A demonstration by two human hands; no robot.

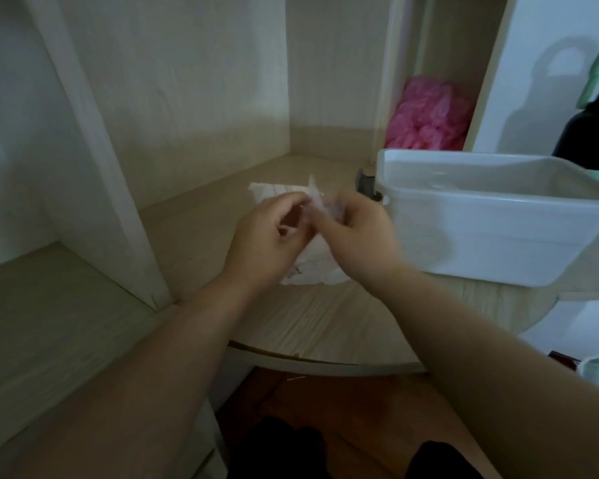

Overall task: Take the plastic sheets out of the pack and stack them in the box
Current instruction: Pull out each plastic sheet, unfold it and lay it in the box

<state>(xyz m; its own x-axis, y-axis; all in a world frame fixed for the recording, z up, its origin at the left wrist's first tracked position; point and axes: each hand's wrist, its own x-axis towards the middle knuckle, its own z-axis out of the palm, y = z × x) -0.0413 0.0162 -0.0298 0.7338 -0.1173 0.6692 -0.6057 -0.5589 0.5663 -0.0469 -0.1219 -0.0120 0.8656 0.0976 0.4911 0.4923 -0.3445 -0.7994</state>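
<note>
Over the rounded table [308, 326] both forearms reach forward side by side, and the left hand [267, 233] and right hand [357, 229] meet with fingers curled, pinching a thin, blurred plastic sheet [318, 200] between them. Beneath the hands the white pack [312, 271] lies on the table. Just right of the right hand stands the open white box [481, 229]. Farther back, crumpled pink plastic [426, 115] fills a cabinet niche.

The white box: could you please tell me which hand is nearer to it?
Right. The right hand is just left of the box; the left hand lies farther left. Both pinch the plastic sheet.
</note>
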